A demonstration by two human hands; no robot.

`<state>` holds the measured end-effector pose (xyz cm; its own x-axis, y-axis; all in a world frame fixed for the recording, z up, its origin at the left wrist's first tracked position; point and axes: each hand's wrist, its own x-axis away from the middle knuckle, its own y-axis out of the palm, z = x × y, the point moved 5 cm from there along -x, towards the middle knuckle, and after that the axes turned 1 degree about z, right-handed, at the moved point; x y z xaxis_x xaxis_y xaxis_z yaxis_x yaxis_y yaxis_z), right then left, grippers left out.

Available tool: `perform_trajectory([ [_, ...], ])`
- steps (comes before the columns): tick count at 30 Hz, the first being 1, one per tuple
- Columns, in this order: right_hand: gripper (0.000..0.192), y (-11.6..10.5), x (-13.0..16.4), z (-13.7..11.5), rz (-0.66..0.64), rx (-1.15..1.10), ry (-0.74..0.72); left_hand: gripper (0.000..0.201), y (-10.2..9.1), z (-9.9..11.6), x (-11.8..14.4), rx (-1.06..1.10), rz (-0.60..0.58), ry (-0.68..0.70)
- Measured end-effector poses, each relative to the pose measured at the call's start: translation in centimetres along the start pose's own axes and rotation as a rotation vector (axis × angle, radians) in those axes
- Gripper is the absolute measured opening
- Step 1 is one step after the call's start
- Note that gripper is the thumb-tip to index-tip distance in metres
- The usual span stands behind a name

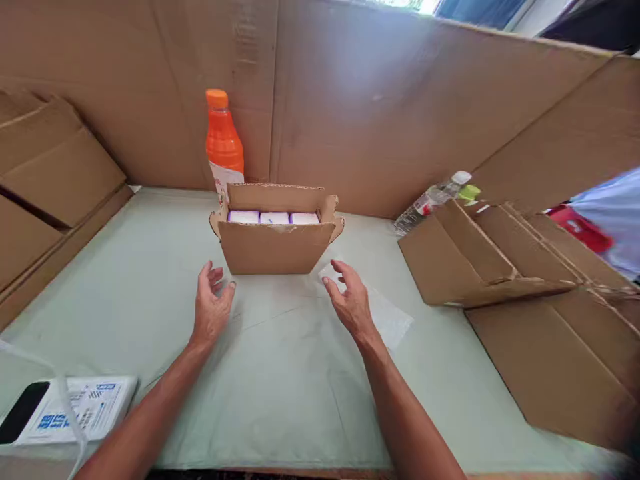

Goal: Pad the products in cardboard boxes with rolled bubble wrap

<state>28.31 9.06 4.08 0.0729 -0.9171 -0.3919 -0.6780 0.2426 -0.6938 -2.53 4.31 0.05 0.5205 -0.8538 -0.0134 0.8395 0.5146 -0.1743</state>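
Hovering empty with fingers spread, the left hand (211,308) and right hand (350,300) flank an open cardboard box (277,240) on the table (280,387); 3 white packs (273,217) sit inside.

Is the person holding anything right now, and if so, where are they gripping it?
Nothing is held. The left hand and right hand hover open above the table, just short of the open cardboard box.

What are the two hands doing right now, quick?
Left hand: open, holding nothing, near the cardboard box.
Right hand: open, empty, above a clear plastic bag.
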Motion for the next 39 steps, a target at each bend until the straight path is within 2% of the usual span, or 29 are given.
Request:
perform_trajectory([
  [3, 0.054, 0.2, 1.3, 2.0, -0.083, 0.206, 0.066, 0.067, -0.4, 0.1, 0.9, -0.027, 0.010, 0.066],
  [5, 0.056, 0.5, 1.6, 3.0, -0.136, 0.330, 0.120, 0.066, 0.0, 0.5, 0.4, -0.048, 0.009, 0.112],
  [8, 0.036, 1.0, 1.4, 3.5, -0.176, 0.417, 0.146, 0.061, 1.6, 1.4, -2.2, -0.070, -0.005, 0.165],
  [11, 0.029, 1.2, 2.1, 2.2, -0.191, 0.398, 0.074, 0.050, 2.7, 2.1, -5.0, -0.070, -0.022, 0.181],
  [14, 0.028, 2.1, 4.7, -0.8, -0.246, 0.362, -0.029, 0.045, 2.3, 2.2, -5.5, -0.082, -0.027, 0.183],
  [17, 0.025, 4.0, 7.7, -5.2, -0.339, 0.297, -0.153, 0.050, 0.4, 2.2, -2.9, -0.105, 0.007, 0.177],
  [20, 0.036, 5.8, 9.2, -9.5, -0.422, 0.157, -0.290, 0.047, -1.7, 3.0, 1.3, -0.171, -0.008, 0.230],
  [22, 0.035, 6.5, 9.0, -11.3, -0.443, 0.076, -0.336, 0.038, -1.9, 3.8, 3.9, -0.266, -0.129, 0.375],
  [25, 0.030, 7.5, 8.1, -11.8, -0.459, 0.068, -0.326, 0.034, -0.1, 3.8, 6.6, -0.400, -0.401, 0.584],
  [27, 0.032, 7.8, 8.1, -10.9, -0.479, 0.086, -0.318, 0.039, 1.4, 2.8, 7.1, -0.451, -0.514, 0.612],
  [30, 0.037, 6.5, 9.5, -7.4, -0.484, 0.141, -0.329, 0.041, 2.6, 1.0, 6.7, -0.502, -0.557, 0.583],
  [32, 0.040, 3.8, 10.9, -3.7, -0.425, 0.217, -0.275, 0.037, 2.6, 0.3, 6.3, -0.524, -0.571, 0.567],
  [36, 0.042, -3.3, 12.4, 4.1, -0.154, 0.349, 0.034, 0.030, 1.7, 0.3, 5.8, -0.540, -0.584, 0.525],
  [39, 0.042, -5.7, 11.9, 6.3, -0.038, 0.341, 0.127, 0.029, 1.3, 0.9, 5.7, -0.576, -0.560, 0.475],
])
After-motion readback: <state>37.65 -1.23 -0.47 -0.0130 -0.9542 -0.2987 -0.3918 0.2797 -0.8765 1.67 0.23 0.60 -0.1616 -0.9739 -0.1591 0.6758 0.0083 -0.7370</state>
